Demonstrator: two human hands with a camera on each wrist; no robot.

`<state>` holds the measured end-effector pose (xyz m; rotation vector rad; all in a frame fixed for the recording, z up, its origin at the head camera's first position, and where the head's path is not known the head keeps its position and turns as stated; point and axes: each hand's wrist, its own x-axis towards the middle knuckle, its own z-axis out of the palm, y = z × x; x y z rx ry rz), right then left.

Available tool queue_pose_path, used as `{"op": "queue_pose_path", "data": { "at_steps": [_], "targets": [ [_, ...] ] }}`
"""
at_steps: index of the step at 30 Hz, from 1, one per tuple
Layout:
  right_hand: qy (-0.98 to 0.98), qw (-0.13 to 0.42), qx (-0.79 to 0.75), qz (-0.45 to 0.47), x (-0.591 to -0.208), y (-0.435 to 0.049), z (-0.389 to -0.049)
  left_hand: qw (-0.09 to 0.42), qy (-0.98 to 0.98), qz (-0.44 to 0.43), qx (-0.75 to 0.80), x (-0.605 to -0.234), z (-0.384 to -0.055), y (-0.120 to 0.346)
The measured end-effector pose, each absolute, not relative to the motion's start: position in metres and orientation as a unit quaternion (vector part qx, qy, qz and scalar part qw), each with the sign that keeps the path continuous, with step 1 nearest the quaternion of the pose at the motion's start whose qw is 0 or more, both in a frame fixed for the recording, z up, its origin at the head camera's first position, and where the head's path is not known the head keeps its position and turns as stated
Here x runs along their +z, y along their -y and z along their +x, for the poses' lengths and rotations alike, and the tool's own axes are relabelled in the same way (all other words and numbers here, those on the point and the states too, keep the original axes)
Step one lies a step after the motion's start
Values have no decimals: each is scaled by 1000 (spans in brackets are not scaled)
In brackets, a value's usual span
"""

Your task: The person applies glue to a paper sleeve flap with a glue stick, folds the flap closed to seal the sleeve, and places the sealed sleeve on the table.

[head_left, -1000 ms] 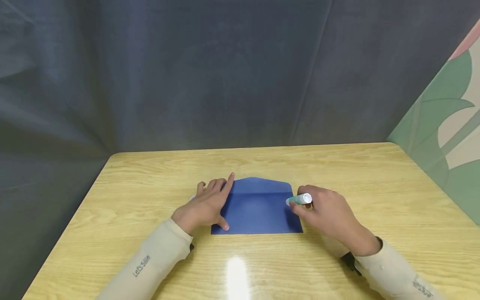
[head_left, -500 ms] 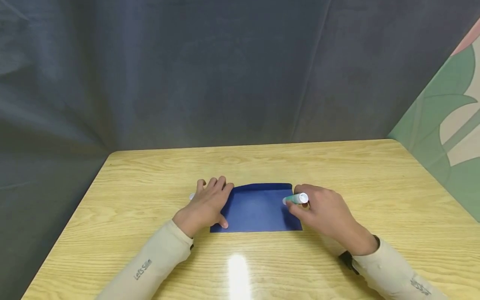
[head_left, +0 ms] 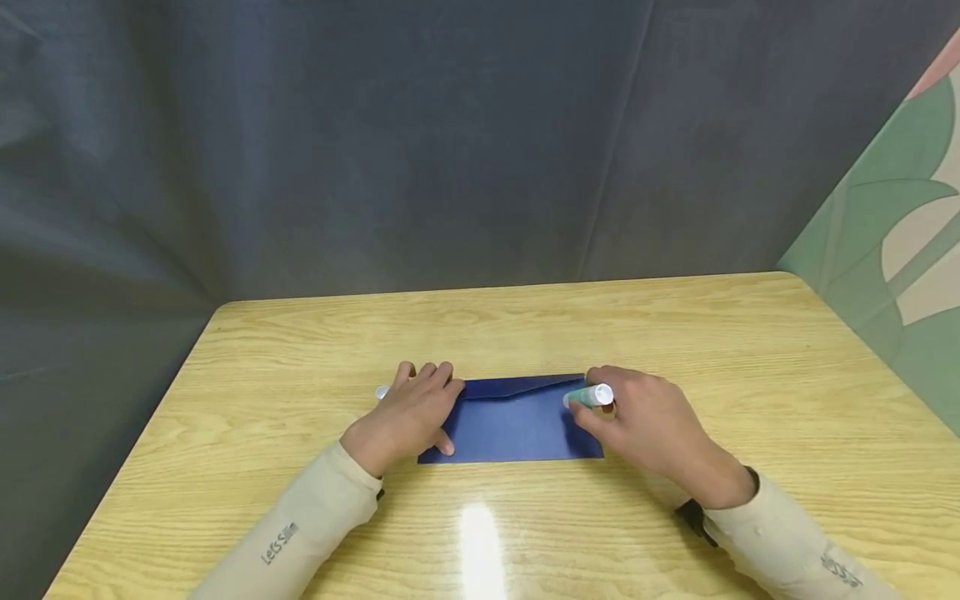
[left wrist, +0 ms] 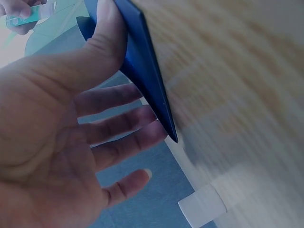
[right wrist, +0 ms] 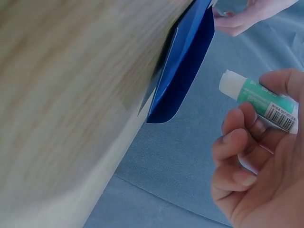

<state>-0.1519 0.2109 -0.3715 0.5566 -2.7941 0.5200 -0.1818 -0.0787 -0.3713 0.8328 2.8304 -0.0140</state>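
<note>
Envelope of blue paper [head_left: 510, 433] needs its flap [head_left: 510, 387] creased squarely, we judge, our left hand [head_left: 405, 418] relaxed on it, right hand [head_left: 651, 427] gripping a green-and-white glue stick [head_left: 588, 397].

On the left sleeve [head_left: 288, 529] there is a dark print, which reads "Let's" and then a word that looks like "Slim". The right sleeve [head_left: 787, 537] also carries a dark print, but it is turned and blurred, so I cannot read it. The tube [right wrist: 259, 99] has pale letters on its green part, too small to read. Beside them is a white label [right wrist: 279, 116] with a barcode; its small characters are also not readable.
</note>
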Motion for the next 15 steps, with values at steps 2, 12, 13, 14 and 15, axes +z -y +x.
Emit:
{"op": "queue_pose_path", "data": {
  "at_steps": [2,12,13,14,15],
  "targets": [
    [958,122,175,191,-371,-211,-152,98,-953,288,-7,-371,-182,80],
    [957,128,171,194,-371,-209,-152,125,-947,295,-5,-369,-184,86],
    [958,128,170,193,-372,-209,-152,126,-947,296,-4,-369,-184,86],
    [958,127,170,192,-372,-209,-151,126,-946,298,-4,-369,-185,86],
    [959,126,170,190,-372,-209,-151,125,-946,299,-5,-369,-185,87]
  ]
}}
